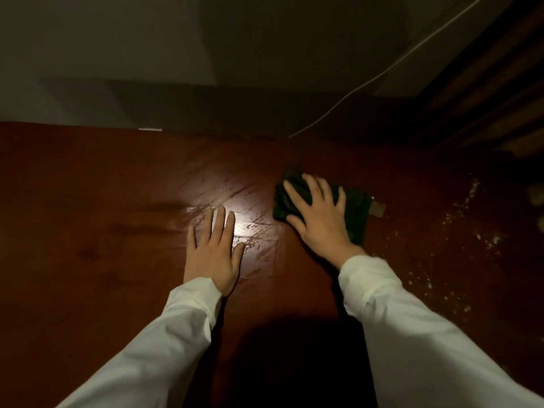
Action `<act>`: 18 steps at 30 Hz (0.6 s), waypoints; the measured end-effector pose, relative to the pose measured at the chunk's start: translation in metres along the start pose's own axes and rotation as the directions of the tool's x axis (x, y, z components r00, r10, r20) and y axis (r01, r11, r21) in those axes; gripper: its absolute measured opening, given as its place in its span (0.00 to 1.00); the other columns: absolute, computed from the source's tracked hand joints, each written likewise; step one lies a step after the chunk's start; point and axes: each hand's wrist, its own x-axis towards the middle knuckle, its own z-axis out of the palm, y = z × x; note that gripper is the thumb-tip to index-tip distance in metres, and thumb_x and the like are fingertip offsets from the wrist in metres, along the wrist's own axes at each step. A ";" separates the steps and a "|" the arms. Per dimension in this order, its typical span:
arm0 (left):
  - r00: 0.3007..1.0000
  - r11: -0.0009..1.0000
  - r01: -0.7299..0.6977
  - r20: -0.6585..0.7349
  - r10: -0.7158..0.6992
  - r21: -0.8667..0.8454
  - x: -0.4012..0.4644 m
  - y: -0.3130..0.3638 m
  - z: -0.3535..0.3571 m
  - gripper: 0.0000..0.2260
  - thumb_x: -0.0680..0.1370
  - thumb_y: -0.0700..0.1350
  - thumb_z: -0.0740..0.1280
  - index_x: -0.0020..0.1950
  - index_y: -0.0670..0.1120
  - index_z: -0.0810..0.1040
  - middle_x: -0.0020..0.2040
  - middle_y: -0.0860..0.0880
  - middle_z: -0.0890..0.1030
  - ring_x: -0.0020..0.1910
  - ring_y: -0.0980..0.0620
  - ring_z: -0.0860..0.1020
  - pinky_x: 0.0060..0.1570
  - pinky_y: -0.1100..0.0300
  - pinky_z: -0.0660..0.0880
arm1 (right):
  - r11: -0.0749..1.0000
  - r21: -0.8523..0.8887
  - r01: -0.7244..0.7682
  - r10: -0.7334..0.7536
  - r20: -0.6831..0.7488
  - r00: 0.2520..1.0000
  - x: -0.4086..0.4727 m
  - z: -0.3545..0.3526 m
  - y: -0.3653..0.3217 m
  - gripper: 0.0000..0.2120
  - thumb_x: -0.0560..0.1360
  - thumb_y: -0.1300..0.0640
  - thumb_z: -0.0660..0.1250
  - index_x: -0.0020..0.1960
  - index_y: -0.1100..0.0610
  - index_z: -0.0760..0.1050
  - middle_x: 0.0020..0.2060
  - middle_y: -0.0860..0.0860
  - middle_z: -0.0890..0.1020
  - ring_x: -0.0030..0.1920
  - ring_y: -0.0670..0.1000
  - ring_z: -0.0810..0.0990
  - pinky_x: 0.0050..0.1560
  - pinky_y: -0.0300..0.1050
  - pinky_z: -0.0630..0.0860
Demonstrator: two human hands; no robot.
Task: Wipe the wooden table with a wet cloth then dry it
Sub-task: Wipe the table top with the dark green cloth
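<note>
Pressing flat on a dark green cloth [357, 214], the right hand [321, 222] has its fingers spread and straight, palm down, nothing clenched. Cloth lies bunched on the reddish-brown wooden surface [88, 201], right of centre, its folds showing past the fingertips and along the little-finger side of the hand. A small pale tag [377, 209] sticks out at the cloth's right edge.

Left hand [213, 254] rests palm down on the bare surface, fingers straight and slightly apart, grasping nothing. It lies well apart from the cloth, to its left and a little nearer the person.

Wet streaks [250, 207] run diagonally across the surface between the two hands and beyond the left fingertips; a bright glare sits on the wet patch just past the left hand's fingers.

White specks [459, 254], scattered like crumbs or powder, cover the surface to the right of the cloth, reaching toward the right edge. What they are, cannot tell.

Both arms wear long white sleeves [412, 334] to the wrist.

A thin white cable [391, 66] runs down the wall from upper right to the far edge of the surface. Dark wooden slats [494, 83] stand in the upper right corner. Room dim; a dark shadow falls on the near edge of the surface between the arms.
</note>
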 end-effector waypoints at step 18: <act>0.999 1.000 0.006 -0.036 -0.006 0.001 0.002 0.002 0.000 0.27 0.78 0.56 0.46 0.74 0.46 0.57 0.74 0.46 0.59 0.73 0.51 0.50 0.67 0.42 0.51 | 0.977 0.023 -0.212 0.212 0.008 0.977 0.096 -0.008 -0.028 0.32 0.79 0.46 0.57 0.77 0.45 0.45 0.75 0.57 0.50 0.74 0.63 0.48 0.67 0.71 0.45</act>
